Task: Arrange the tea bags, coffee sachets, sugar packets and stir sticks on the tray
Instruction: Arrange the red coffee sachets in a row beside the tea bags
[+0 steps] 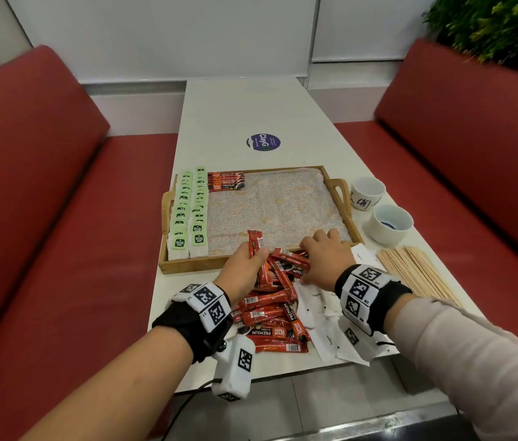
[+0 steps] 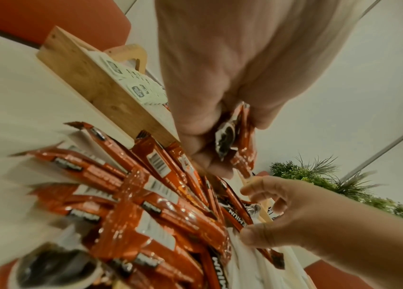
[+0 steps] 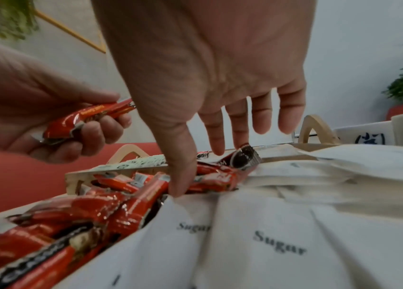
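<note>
A wooden tray (image 1: 194, 265) with a patterned liner holds two columns of green tea bags (image 1: 189, 211) on its left and a few red coffee sachets (image 1: 226, 182) at the back. My left hand (image 1: 256, 254) grips red sachets (image 2: 242, 136) upright at the tray's near edge. A loose pile of coffee sachets (image 1: 272, 316) lies on the table before the tray. My right hand (image 3: 200, 166) hangs over the pile's far end, fingers spread, and its thumb touches a sachet. White sugar packets (image 3: 269, 234) lie under that wrist. Wooden stir sticks (image 1: 416, 272) lie to the right.
Two white cups (image 1: 367, 194) (image 1: 391, 222) stand right of the tray. A round purple sticker (image 1: 263, 142) marks the table beyond it. Red benches (image 1: 44, 218) flank the narrow table, and a plant (image 1: 499, 23) sits at the back right.
</note>
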`<state>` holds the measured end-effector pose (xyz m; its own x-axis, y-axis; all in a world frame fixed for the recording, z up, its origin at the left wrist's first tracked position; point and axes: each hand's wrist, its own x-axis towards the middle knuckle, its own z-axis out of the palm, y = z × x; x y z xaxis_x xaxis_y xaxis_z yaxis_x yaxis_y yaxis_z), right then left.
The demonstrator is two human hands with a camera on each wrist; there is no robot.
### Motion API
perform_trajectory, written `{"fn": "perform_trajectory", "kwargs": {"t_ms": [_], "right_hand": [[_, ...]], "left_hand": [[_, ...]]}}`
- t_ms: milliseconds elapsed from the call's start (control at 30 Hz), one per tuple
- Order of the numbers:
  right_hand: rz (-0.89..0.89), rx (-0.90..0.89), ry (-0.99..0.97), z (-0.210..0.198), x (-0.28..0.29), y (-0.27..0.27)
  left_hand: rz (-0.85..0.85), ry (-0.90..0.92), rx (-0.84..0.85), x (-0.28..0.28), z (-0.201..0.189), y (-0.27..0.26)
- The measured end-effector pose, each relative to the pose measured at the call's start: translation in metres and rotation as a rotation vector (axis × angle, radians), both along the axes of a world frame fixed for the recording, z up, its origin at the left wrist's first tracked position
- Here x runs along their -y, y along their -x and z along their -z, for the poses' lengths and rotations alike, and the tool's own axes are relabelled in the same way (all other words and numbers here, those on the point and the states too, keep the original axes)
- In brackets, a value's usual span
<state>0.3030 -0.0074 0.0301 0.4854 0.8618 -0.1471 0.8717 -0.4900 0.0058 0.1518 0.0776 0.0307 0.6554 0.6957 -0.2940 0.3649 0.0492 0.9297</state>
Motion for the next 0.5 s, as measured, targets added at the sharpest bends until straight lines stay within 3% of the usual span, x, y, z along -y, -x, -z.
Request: {"fn": "perform_trajectory", "kwargs": {"t_ms": [333, 500], "right_hand": [[-0.079, 0.113, 0.104, -0.0002, -0.0063, 0.0011], [-0.107, 0.194, 0.139, 0.005, -0.0103, 0.0056]], "left_hand": [[-0.032, -0.035, 0.031, -0.0026, 0.0014, 0.0002], [-0.077, 0.038, 0.075, -0.0036, -0.0002, 0.0001]]}}
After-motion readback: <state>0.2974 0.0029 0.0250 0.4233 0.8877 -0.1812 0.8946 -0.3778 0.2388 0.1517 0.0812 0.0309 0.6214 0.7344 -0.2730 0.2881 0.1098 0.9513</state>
